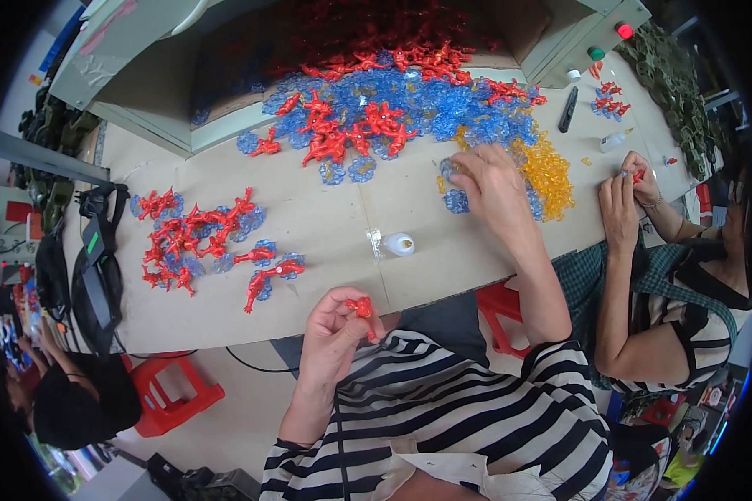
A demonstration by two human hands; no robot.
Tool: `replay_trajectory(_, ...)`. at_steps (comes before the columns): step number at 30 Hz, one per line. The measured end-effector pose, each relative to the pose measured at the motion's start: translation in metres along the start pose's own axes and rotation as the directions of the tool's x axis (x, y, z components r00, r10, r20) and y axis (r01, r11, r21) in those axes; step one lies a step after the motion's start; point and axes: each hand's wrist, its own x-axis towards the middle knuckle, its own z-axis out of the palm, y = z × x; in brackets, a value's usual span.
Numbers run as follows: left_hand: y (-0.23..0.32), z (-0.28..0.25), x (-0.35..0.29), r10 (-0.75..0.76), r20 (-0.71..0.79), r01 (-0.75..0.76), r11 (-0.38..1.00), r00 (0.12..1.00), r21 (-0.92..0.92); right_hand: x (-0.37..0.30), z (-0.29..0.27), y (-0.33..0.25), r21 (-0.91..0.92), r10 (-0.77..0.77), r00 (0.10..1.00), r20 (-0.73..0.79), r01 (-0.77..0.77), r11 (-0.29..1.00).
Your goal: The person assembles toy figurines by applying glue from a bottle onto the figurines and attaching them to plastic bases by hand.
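Pale worktable (309, 242) lies ahead of both hands. Heap of clear blue pieces (443, 104): beyond the right hand and spreading to its left, red figures (334, 134) on top at its near left side. Second group of red figures (196, 230), set on blue pieces: ahead and left of the left hand. Yellow pieces (551, 175): piled just right of the right hand. Right hand (497, 179): half curled, palm down, fingertips at the blue heap's near edge; cannot tell whether a piece is gripped. Left hand (334, 334): at the table's near edge, fingers mostly closed. White bottle (399, 244): ahead and right of the left hand. Single red figure (360, 306): pinched between left thumb and fingers.
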Motion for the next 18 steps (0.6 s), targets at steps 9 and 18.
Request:
replay_trajectory(9,0.002,0.007,0.001,-0.066,0.019,0.065,0.997,0.998,0.051,0.006,-0.002,-0.003,0.094,-0.08,0.996,0.038,0.076,0.993)
replay_trajectory(18,0.001,0.013,0.004,-0.129,0.058,0.129,0.992,0.99,0.005,-0.055,-0.023,-0.047,0.786,0.104,0.932,0.347,-0.349,0.51)
